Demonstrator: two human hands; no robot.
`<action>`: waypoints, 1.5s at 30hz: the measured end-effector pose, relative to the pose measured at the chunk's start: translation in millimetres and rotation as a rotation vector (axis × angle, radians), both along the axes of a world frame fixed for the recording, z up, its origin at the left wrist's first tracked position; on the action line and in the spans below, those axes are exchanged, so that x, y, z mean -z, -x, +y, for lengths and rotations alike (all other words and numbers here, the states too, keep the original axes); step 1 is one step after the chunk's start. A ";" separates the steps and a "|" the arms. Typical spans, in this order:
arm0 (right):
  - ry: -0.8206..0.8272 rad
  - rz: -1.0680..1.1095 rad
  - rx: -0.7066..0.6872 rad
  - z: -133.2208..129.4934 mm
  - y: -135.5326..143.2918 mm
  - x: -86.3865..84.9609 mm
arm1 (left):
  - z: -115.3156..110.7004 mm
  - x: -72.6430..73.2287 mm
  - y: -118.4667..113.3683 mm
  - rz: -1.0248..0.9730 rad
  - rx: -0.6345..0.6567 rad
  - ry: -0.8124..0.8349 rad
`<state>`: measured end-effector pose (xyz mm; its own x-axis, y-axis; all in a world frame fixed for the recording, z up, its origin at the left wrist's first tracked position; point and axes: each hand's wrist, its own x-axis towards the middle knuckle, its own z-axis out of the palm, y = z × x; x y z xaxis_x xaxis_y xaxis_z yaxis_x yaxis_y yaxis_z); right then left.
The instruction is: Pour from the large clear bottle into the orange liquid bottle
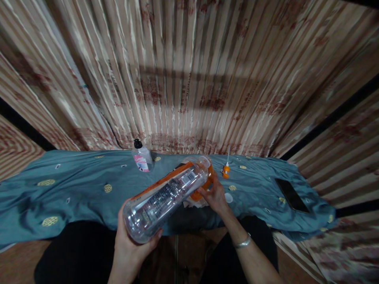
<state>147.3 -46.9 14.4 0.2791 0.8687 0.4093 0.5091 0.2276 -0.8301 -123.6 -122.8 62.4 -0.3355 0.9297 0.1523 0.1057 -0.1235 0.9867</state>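
My left hand (133,244) is wrapped around the base of a large clear plastic bottle (166,201) with an orange-and-white label. The bottle is tilted, its neck up and to the right, and no liquid is plainly visible in it. By that neck, my right hand (215,197) is closed around an orange bottle (196,195), partly hidden behind the clear one. Whether the two mouths touch, I cannot tell. Something pale and crumpled lies below the orange bottle. An orange pump top (226,171) with a thin pale tube lies right of my hand, and a small whitish disc (228,198) lies near my wrist.
A clear bottle with a black cap and pink label (142,158) stands at the back left. To the right lies a dark phone (291,195). A blue-green patterned cloth (83,177) covers the surface, with striped curtains (183,79) behind and black poles (331,118) at the sides.
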 end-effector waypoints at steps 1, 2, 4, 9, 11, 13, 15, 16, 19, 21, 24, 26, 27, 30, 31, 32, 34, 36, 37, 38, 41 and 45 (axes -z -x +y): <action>0.003 -0.004 0.001 -0.1 0.1 0.2 | 0.2 0.4 0.3 0.001 -0.002 0.000; 0.006 -0.007 0.002 -0.2 0.1 0.4 | 0.2 0.8 0.7 0.004 -0.002 0.001; 0.012 -0.011 0.004 -0.3 0.2 0.5 | 0.0 0.9 1.5 0.023 0.004 0.009; 0.023 -0.021 0.017 -0.9 0.1 -0.3 | -0.9 -0.1 2.2 0.039 0.015 0.023; 0.025 -0.025 0.016 -1.4 -0.2 0.0 | -0.8 0.0 1.9 0.030 0.014 0.024; 0.022 -0.029 0.024 -2.0 -0.6 1.3 | -0.6 0.1 1.4 0.020 0.012 0.024; 0.014 -0.033 0.037 -2.5 -1.1 3.2 | -0.5 -0.6 0.8 0.011 0.014 0.022; 0.009 -0.035 0.042 -2.7 -1.4 4.3 | -0.7 -1.3 0.4 0.010 0.017 0.021; 0.002 -0.025 0.042 -3.0 -2.0 6.7 | -1.5 -4.6 -1.0 0.022 0.021 0.026; 0.012 -0.013 0.034 -2.9 -1.9 7.1 | -2.0 -6.8 -1.9 0.026 0.025 0.033; 0.035 -0.001 0.020 -2.5 -1.4 7.2 | -1.8 -8.4 -1.8 0.023 0.036 0.039; 0.055 0.010 0.015 -2.3 -1.3 7.7 | -0.7 -7.9 -0.2 0.028 0.045 0.034; 0.067 0.013 0.016 -2.2 -1.4 8.3 | 0.0 -7.4 1.0 0.037 0.050 0.027; 0.095 0.014 0.027 -2.1 -2.3 10.1 | 2.4 -6.6 4.6 0.074 0.059 0.005; 0.099 0.013 0.029 -2.1 -2.7 10.6 | 3.1 -7.0 5.4 0.082 0.062 0.001; 0.101 0.012 0.027 -2.1 -3.0 10.8 | 3.7 -7.8 6.0 0.087 0.066 -0.006; 0.100 0.009 0.024 -2.1 -3.2 10.4 | 5.0 -10.6 6.8 0.094 0.069 -0.018; 0.102 0.005 0.028 -2.3 -2.8 9.1 | 6.8 -13.7 8.0 0.105 0.080 -0.022; 0.105 0.006 0.028 -2.3 -2.5 8.1 | 7.8 -14.8 8.9 0.113 0.098 -0.017; 0.107 0.010 0.027 -2.4 -2.1 7.0 | 9.0 -15.6 10.2 0.125 0.124 -0.007; 0.107 0.016 0.016 -2.2 -1.5 4.0 | 12.1 -14.8 15.4 0.155 0.135 0.005; 0.112 0.019 0.001 -2.4 -1.6 2.3 | 13.9 -11.0 21.3 0.162 0.127 0.019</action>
<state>148.9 -49.3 12.1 0.2863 0.9085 0.3045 0.4936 0.1326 -0.8595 -144.8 -108.9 73.3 -0.1881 0.9661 0.1766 0.2484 -0.1271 0.9603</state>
